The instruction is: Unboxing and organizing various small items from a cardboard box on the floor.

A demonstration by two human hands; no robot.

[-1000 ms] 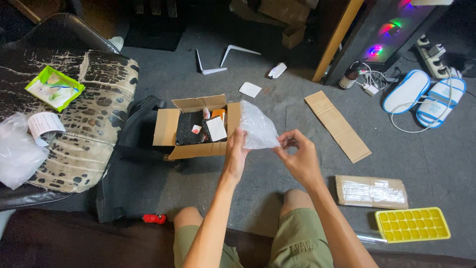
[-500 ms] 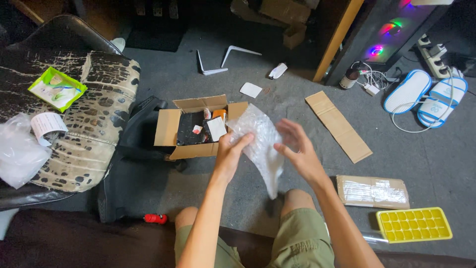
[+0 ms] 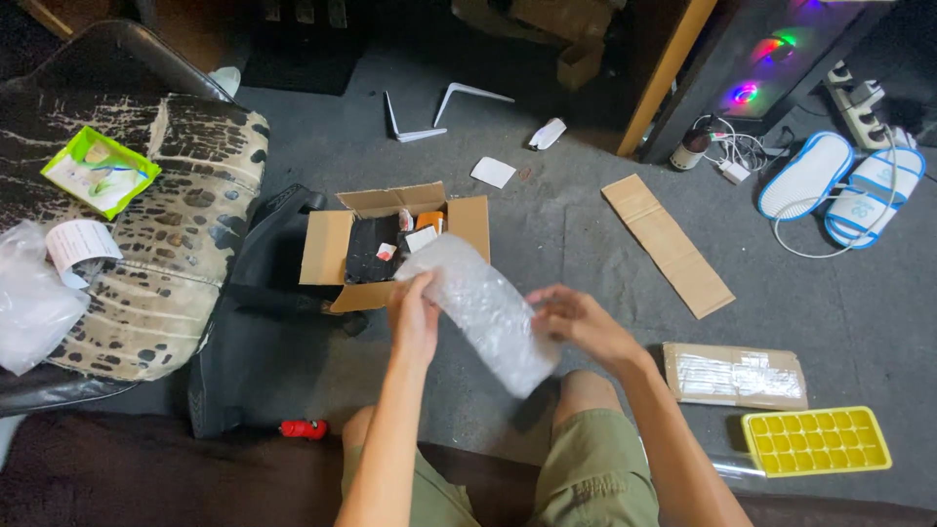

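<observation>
The bubble wrap (image 3: 483, 310) has dropped lower and opened out since a moment ago; both hands grip it. The left hand (image 3: 415, 317) pinches its upper end near the cardboard box (image 3: 390, 249) on the floor; the right hand (image 3: 576, 320) holds its side.

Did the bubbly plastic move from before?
Yes. The bubble wrap has come down and leftward, now overlapping the cardboard box's near right corner instead of sitting right of it.

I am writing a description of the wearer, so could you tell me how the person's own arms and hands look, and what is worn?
Both forearms are bare, with no sleeves in view. The left hand and the right hand carry no gloves, and no watch, ring or bracelet can be seen. Lower down, the person wears olive-green shorts, and the knees are bare.
</observation>
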